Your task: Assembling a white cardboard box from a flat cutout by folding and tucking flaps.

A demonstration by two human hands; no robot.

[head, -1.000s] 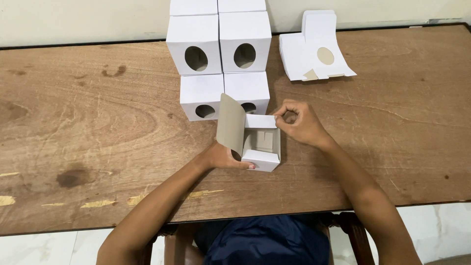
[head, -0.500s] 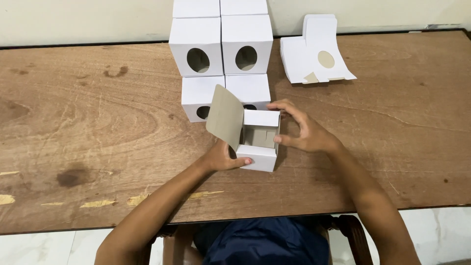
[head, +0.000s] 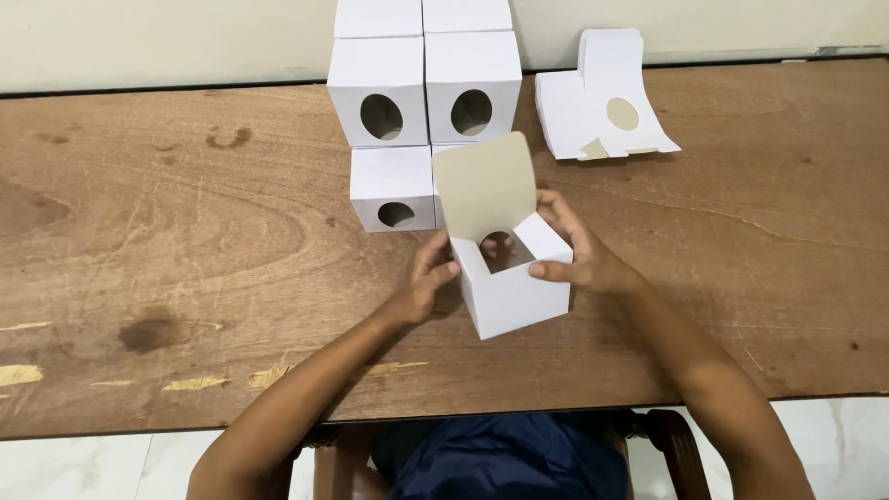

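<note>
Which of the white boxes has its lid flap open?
The box held between both hands, nearest the person: its grey-brown flap stands up. The stacked boxes behind it are all closed.

- The table (head: 139, 231) runs the full width of the view, with a wall along its far edge.
- An open-topped box (head: 509, 292) sits near the table's front edge, roughly at centre, its lid flap (head: 483, 185) standing up on the far side.
- The left hand (head: 428, 282) is against the box's left side; the right hand (head: 579, 250) is against its right side, thumb on the front corner.
- Directly behind the box stand stacked boxes (head: 421, 102), two side by side on each level, reaching back to the wall.
- To the right of that stack, well apart from the hands, a pile of flat unfolded cartons (head: 607, 97) lies at the far edge.
- A chair sits below the front edge.
</note>
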